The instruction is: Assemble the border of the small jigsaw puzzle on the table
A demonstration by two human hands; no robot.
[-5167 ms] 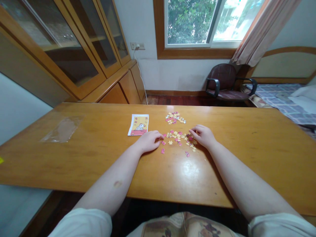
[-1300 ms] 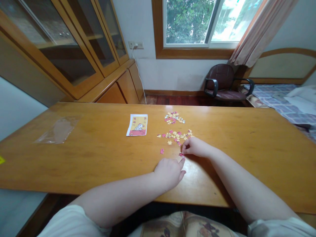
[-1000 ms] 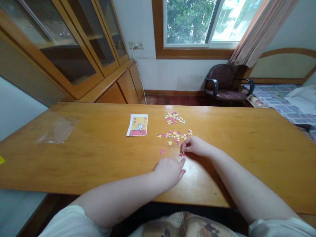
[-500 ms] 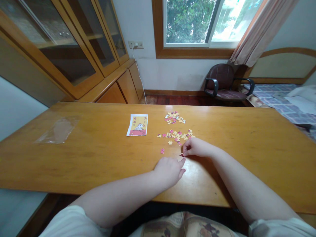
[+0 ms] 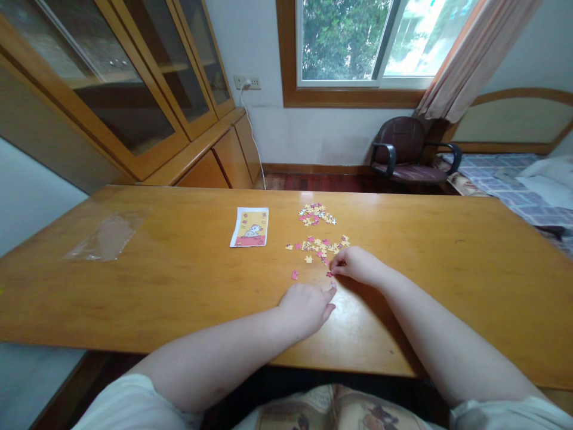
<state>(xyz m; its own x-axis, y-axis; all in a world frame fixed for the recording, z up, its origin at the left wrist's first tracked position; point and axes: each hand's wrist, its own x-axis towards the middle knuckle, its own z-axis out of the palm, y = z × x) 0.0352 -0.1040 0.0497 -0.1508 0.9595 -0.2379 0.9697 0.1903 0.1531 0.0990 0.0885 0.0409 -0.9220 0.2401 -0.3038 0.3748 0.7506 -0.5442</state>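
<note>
My left hand rests low over the table, index finger stretched out and thumb apart. Its index fingertip touches a small pale and pink puzzle piece. Just beyond it, the fingers of my right hand pinch a dark pink puzzle piece at the tabletop. A single pink puzzle piece lies to the left of both hands. Past my right hand spreads a loose group of yellow and pink puzzle pieces. Farther back is a second pile of puzzle pieces.
A picture card with a white animal on yellow and pink lies left of the pieces. A clear plastic bag is on the left of the wooden table. Beyond stand a glass-door cabinet and an armchair.
My right hand has shifted slightly away from my left fingertip, drawing the dark pink puzzle piece with it. The piece under my left index finger now shows more clearly.
</note>
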